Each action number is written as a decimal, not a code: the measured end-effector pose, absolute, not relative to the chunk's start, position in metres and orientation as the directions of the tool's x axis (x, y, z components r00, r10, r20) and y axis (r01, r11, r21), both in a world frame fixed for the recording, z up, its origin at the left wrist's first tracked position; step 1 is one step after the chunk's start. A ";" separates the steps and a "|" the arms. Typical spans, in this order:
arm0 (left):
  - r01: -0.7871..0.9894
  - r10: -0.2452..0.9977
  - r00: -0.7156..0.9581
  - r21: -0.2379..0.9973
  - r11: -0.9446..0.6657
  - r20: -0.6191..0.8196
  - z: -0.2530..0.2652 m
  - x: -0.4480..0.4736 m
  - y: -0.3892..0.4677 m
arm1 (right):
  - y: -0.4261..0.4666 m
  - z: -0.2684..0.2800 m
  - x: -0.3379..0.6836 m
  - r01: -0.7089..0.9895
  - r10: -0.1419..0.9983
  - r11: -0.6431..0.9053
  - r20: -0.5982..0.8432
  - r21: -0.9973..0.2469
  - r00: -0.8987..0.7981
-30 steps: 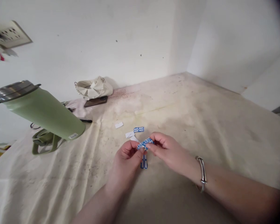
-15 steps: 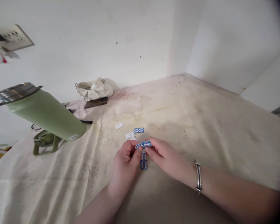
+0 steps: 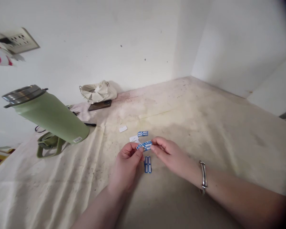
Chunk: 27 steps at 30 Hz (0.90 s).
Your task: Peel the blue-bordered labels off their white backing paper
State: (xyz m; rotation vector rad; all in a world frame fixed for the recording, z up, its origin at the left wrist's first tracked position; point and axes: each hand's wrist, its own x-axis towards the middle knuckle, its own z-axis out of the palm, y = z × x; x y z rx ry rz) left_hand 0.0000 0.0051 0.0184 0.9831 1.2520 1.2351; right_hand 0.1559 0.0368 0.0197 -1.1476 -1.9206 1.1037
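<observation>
Item, one small flat piece (image 3: 145, 145), white with blue-outlined boxes: oblong, held between two bare hands above the cloth (image 3: 195, 127). Clock bearings are read over the worker's shoulder, the piece at centre, twelve toward the back wall (image 3: 138, 38). Long axis: slanting, one end pointing between eight and nine o'clock, the other between two and three. The printed face shows to me.

Left hand (image 3: 126, 163): thumb and forefinger pinched on the nearer, eight-to-nine end; remaining fingers curled in.

Right hand (image 3: 169, 156): thumb and fingertips nearly closed, gripping the opposite end; silver bracelet (image 3: 203, 177) at the wrist.

Item, one blue-outlined strip (image 3: 147, 164), at six o'clock, lying on the cloth, long axis twelve to six.

Item, one blue-edged label (image 3: 143, 133), near twelve, lengthwise roughly nine to three.

Item, two white slips: one (image 3: 134, 139) at ten, just beside that label; another (image 3: 123, 128) farther out, between ten and eleven.

Item, toward half past nine: green tumbler (image 3: 51, 116), metal-topped; black pen (image 3: 90, 124) by its base.

Item, between ten and eleven: dark phone (image 3: 100, 105), cream bag (image 3: 100, 91) behind it.
</observation>
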 end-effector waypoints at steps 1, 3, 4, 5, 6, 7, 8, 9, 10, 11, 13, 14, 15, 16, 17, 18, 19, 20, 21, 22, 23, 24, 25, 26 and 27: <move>-0.149 0.985 -0.109 0.981 0.121 -0.137 0.019 -0.001 0.006 | 0.037 0.019 0.156 0.389 0.912 0.283 0.121 -0.877 -0.392; -0.213 0.980 -0.144 0.971 0.109 -0.141 0.020 -0.002 0.007 | 0.037 0.017 0.156 0.466 0.914 0.335 0.163 -0.819 -0.372; -0.244 0.977 -0.159 0.965 0.101 -0.142 0.020 -0.003 0.008 | 0.036 0.015 0.155 0.511 0.902 0.373 0.174 -0.774 -0.395; -0.268 0.974 -0.174 0.959 0.092 -0.142 0.020 -0.003 0.008 | 0.035 0.013 0.154 0.550 0.883 0.418 0.180 -0.723 -0.435; -0.285 0.972 -0.187 0.955 0.086 -0.143 0.020 -0.004 0.008 | 0.033 0.010 0.153 0.579 0.859 0.464 0.181 -0.670 -0.479; -0.294 0.969 -0.198 0.952 0.083 -0.146 0.020 -0.005 0.009 | 0.031 0.008 0.152 0.599 0.836 0.505 0.179 -0.622 -0.518; -0.298 0.968 -0.207 0.951 0.078 -0.145 0.020 -0.005 0.009 | 0.030 0.006 0.150 0.614 0.819 0.534 0.177 -0.581 -0.545; -0.301 0.967 -0.211 0.951 0.073 -0.141 0.019 -0.006 0.009 | 0.028 0.004 0.149 0.625 0.810 0.553 0.178 -0.551 -0.559; -0.302 0.968 -0.211 0.951 0.067 -0.135 0.018 -0.006 0.009 | 0.028 0.003 0.148 0.631 0.806 0.561 0.181 -0.535 -0.563; -0.303 0.970 -0.208 0.951 0.061 -0.129 0.018 -0.006 0.009 | 0.027 0.002 0.147 0.635 0.806 0.563 0.183 -0.529 -0.563; -0.303 0.972 -0.201 0.951 0.055 -0.120 0.017 -0.006 0.009 | 0.027 0.003 0.146 0.637 0.807 0.561 0.177 -0.529 -0.563; -0.301 0.973 -0.200 0.952 0.054 -0.118 0.016 -0.006 0.009 | 0.027 0.004 0.146 0.640 0.810 0.555 0.171 -0.532 -0.561; -0.297 0.973 -0.201 0.953 0.054 -0.118 0.016 -0.006 0.009 | 0.027 0.005 0.146 0.644 0.814 0.548 0.164 -0.534 -0.557; -0.292 0.972 -0.204 0.955 0.054 -0.118 0.015 -0.006 0.009 | 0.028 0.006 0.146 0.649 0.819 0.541 0.158 -0.535 -0.552; -0.287 0.971 -0.206 0.956 0.055 -0.118 0.015 -0.006 0.010 | 0.028 0.007 0.146 0.653 0.822 0.536 0.153 -0.535 -0.549; -0.282 0.971 -0.208 0.958 0.056 -0.118 0.015 -0.007 0.010 | 0.027 0.007 0.146 0.654 0.822 0.536 0.153 -0.534 -0.548; -0.280 0.970 -0.210 0.958 0.057 -0.119 0.015 -0.007 0.010 | 0.028 0.008 0.146 0.650 0.821 0.539 0.160 -0.536 -0.549; -0.281 0.969 -0.213 0.958 0.059 -0.122 0.015 -0.007 0.010 | 0.028 0.008 0.146 0.641 0.817 0.545 0.170 -0.541 -0.551; -0.284 0.968 -0.216 0.957 0.062 -0.127 0.016 -0.008 0.010 | 0.028 0.008 0.147 0.627 0.813 0.549 0.181 -0.552 -0.553; -0.289 0.967 -0.218 0.955 0.065 -0.132 0.016 -0.008 0.010 | 0.029 0.008 0.147 0.610 0.810 0.550 0.189 -0.571 -0.555; -0.294 0.966 -0.219 0.953 0.069 -0.137 0.016 -0.008 0.010 | 0.031 0.008 0.148 0.592 0.810 0.544 0.190 -0.595 -0.554; -0.298 0.965 -0.219 0.952 0.073 -0.143 0.017 -0.008 0.010 | 0.032 0.008 0.149 0.576 0.814 0.530 0.182 -0.622 -0.552; -0.301 0.965 -0.217 0.950 0.078 -0.148 0.017 -0.008 0.010 | 0.034 0.008 0.151 0.564 0.822 0.506 0.167 -0.652 -0.545; -0.303 0.965 -0.214 0.949 0.084 -0.154 0.017 -0.008 0.010 | 0.036 0.009 0.152 0.554 0.831 0.477 0.146 -0.682 -0.537; -0.306 0.964 -0.211 0.948 0.090 -0.160 0.017 -0.008 0.010 | 0.037 0.009 0.154 0.545 0.839 0.448 0.123 -0.709 -0.529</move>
